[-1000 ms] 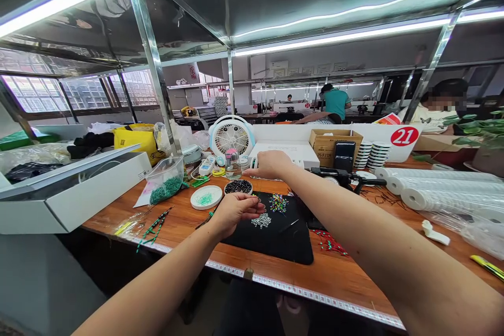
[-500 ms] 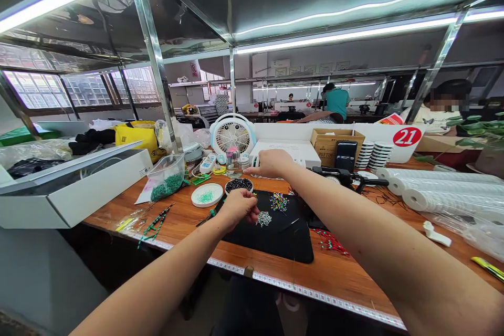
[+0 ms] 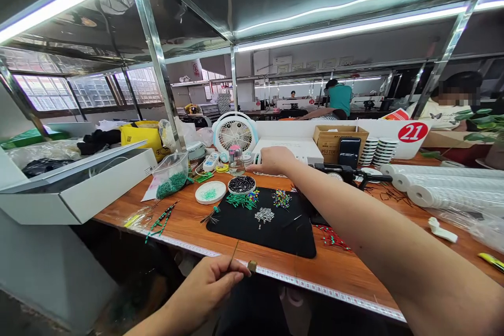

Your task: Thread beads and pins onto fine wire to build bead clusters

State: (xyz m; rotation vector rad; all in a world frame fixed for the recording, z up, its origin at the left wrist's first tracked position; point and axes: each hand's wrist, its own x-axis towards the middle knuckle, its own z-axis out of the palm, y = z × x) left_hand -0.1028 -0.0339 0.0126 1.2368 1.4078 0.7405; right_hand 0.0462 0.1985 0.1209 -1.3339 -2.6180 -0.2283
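My left hand (image 3: 218, 284) is closed at the front table edge, its thumb and fingers pinching a thin brownish strand (image 3: 234, 253) that sticks up. Beside its fingertips, a small brown block (image 3: 252, 266) sits on the edge. My right hand (image 3: 276, 161) reaches far forward to the white box, fingers drawn together; what they hold, if anything, is hidden. Between the hands lies a black mat (image 3: 255, 236) with silver pieces (image 3: 264, 214), multicoloured beads (image 3: 281, 199) and green tube beads (image 3: 242, 201). A dish of black beads (image 3: 241, 184) stands at its back edge.
A white dish (image 3: 210, 192) holds pale green beads. Green-black beaded strings (image 3: 161, 222) lie left, red strings (image 3: 333, 237) right. A fan (image 3: 235, 134), glass jar (image 3: 237, 161) and black clamp-like device (image 3: 346, 174) stand behind. A measuring tape (image 3: 315, 287) runs along the front edge.
My left hand has moved from above the mat back to the front edge, with the thin strand now visible in it. My right hand stays by the white box. The view has shifted slightly.
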